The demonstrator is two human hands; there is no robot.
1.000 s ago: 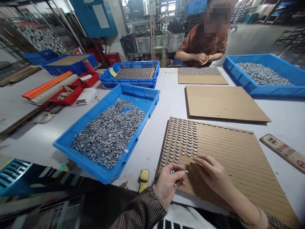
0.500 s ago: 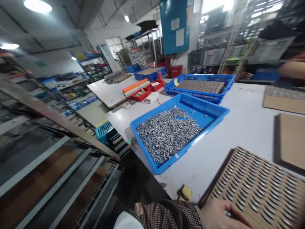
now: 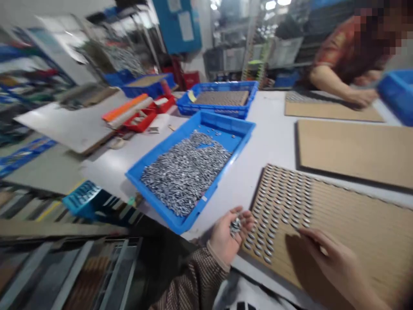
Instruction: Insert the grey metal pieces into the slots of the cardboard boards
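Observation:
My left hand [image 3: 229, 232] is cupped palm-up at the near left corner of a slotted cardboard board [image 3: 355, 224], holding a small heap of silver metal pieces [image 3: 236, 224]. My right hand [image 3: 325, 254] rests on the board's near part, fingers pressed together close to the filled slots; whether it holds a piece is blurred. Rows of silver pieces [image 3: 284, 202] fill the board's left part. A blue tray [image 3: 238, 129] heaped with loose silver pieces [image 3: 187, 168] stands to the left of the board.
A second bare cardboard board [image 3: 351, 148] lies behind mine. Across the table a co-worker's hand [image 3: 361, 97] rests on another board [image 3: 329, 110]. A blue crate [image 3: 222, 99], red trays [image 3: 142, 116] and another blue tray's corner [image 3: 396, 92] stand further off.
The view swung far left and came back to the table. My left hand now lies open-palmed with pieces showing, and my right hand has shifted to the right on the board.

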